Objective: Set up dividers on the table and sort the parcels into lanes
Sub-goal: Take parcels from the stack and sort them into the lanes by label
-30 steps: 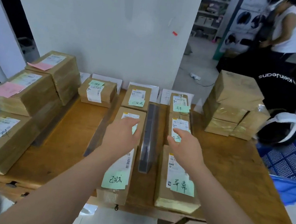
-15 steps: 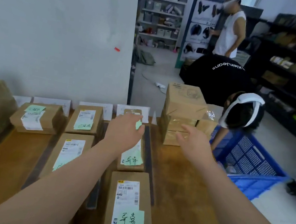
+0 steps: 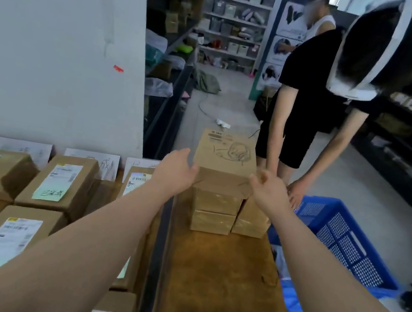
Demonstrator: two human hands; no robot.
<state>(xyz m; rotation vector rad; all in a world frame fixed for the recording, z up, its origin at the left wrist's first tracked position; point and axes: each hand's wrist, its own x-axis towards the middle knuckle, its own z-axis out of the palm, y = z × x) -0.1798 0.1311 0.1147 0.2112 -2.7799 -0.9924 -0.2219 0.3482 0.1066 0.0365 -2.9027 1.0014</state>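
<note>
Step in hand: the sorting, by my reading. A dark divider (image 3: 160, 243) already runs along the bench (image 3: 220, 279), and both hands are at the unsorted stack (image 3: 215, 211).
Top parcel: a plain brown top parcel (image 3: 226, 156) with a scribbled drawing on its lid sits on the stack at the far right of the bench, right of the divider.
Left hand: the left hand (image 3: 174, 175) is at the parcel's left near corner, its fingers loose and spread, holding nothing. Whether the thumb touches the cardboard is hard to tell.
Right hand: the right hand (image 3: 270, 193) is at the right near corner, its fingers loosely curled and empty.
Lanes: the labelled parcels (image 3: 60, 181) left of the divider carry green notes, and paper cards (image 3: 90, 162) stand against the wall behind them.
Next move: probably press both sides, lift the parcel straight up off the stack, then read its label to choose a lane (no shipping label is legible on the lid).
Caution: the parcels under it look stacked unevenly, so a dragging lift could shift them.
Nearby: another person (image 3: 307, 91) bends over a blue crate (image 3: 343, 237) just beside the bench's right edge.
</note>
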